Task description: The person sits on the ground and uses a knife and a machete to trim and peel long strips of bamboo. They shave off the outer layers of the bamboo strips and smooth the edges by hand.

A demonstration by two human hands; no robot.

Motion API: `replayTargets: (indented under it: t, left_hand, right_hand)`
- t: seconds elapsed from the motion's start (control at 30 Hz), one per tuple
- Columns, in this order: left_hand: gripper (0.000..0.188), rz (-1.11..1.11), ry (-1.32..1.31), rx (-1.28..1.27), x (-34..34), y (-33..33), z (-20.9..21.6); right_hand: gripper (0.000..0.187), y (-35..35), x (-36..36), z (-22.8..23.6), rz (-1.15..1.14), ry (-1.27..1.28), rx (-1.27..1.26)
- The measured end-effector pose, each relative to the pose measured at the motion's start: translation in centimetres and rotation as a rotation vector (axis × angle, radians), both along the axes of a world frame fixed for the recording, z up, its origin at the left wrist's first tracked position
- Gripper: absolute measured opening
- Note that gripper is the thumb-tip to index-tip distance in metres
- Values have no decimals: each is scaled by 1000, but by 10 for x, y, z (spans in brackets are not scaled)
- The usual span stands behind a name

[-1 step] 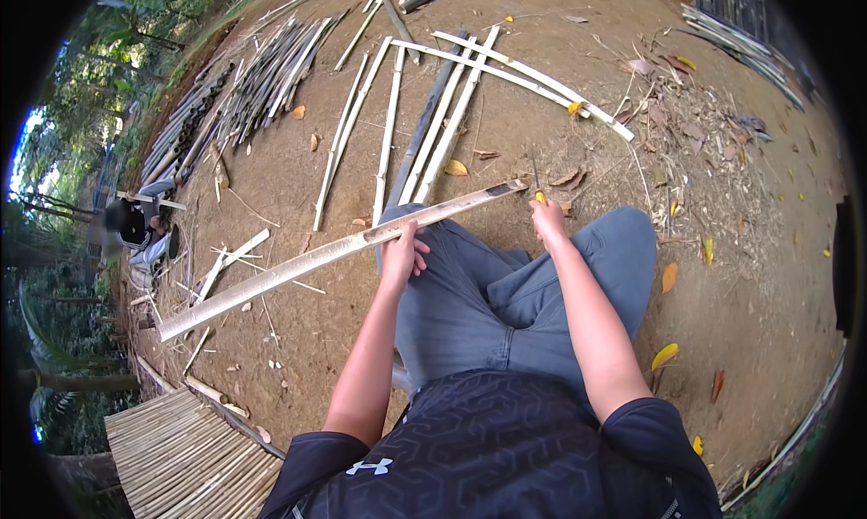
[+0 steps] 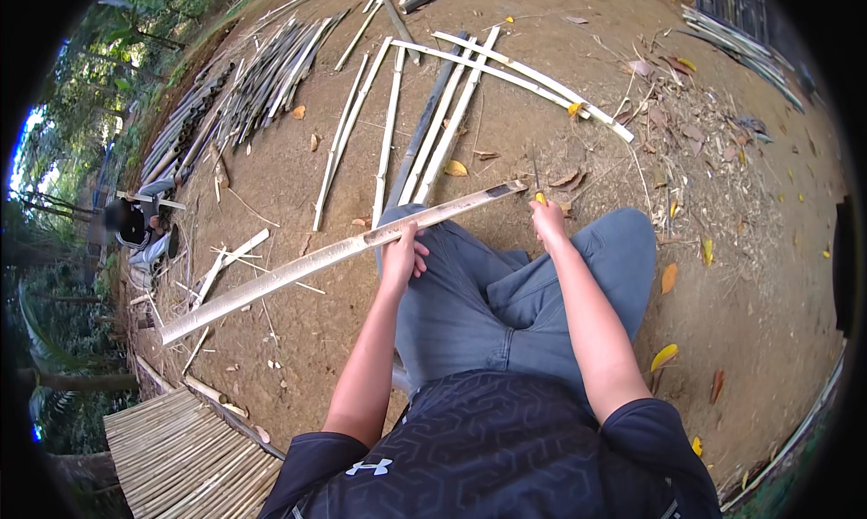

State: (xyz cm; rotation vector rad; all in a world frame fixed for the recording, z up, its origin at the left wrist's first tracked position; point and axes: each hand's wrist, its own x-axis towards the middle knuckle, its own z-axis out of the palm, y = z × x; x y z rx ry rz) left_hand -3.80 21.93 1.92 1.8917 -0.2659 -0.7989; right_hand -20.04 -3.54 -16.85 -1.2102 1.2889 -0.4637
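- Person seated on bare dirt ground [image 2: 741, 320], knees in grey trousers, dark patterned shirt at the lower edge.
- Long split bamboo pole [image 2: 334, 255] lies across the left knee, running from lower left up to its dark-tipped right end just left of the right hand.
- Left hand [image 2: 403, 257] clasps the bamboo pole near its right third, fingers wrapped over the top, thumb side toward the body.
- Right hand [image 2: 547, 221] is clenched on a knife [image 2: 537, 183] with a yellow handle; thin blade points up and away, just right of the pole's dark end. Blade-to-pole contact: cannot tell.
- Loose split bamboo strips [image 2: 424, 130] lie fanned on the ground beyond the pole, several touching or crossing each other.
- Bundle of darker bamboo slats [image 2: 244, 94] lies farther off, up and left of the pole.
- Woven bamboo mat [image 2: 181, 456] sits below the pole's left end, at the lower left edge.
- Another person [image 2: 135, 225] crouches well left of the pole's left end, at the tree line.
- Dry leaves [image 2: 664, 356] and shavings scattered right of the pole, mostly past the right knee.
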Motion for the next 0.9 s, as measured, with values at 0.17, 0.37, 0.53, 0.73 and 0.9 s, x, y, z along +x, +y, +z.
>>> replayTargets:
  t: [0.17,0.37,0.53,0.73,0.9]
  left_hand:
    - [48,13,35,7,-8,7,-4]
    - [50,15,40,-5,-13,7,2]
    - [49,-218,77,134,-27,-1,9]
    - [32,-571,96,211,-77,-21,15]
    - [24,-794,-443,-9,-82,-80,22]
  right_hand:
    - [21,3,0,3,-8,-38,14]
    - [31,7,5,9,-14,22,21]
    - [24,-4,-2,-13,38,15,-16]
    - [47,29,1,43,207,207,68]
    - [44,12,-10,32,313,410,-215]
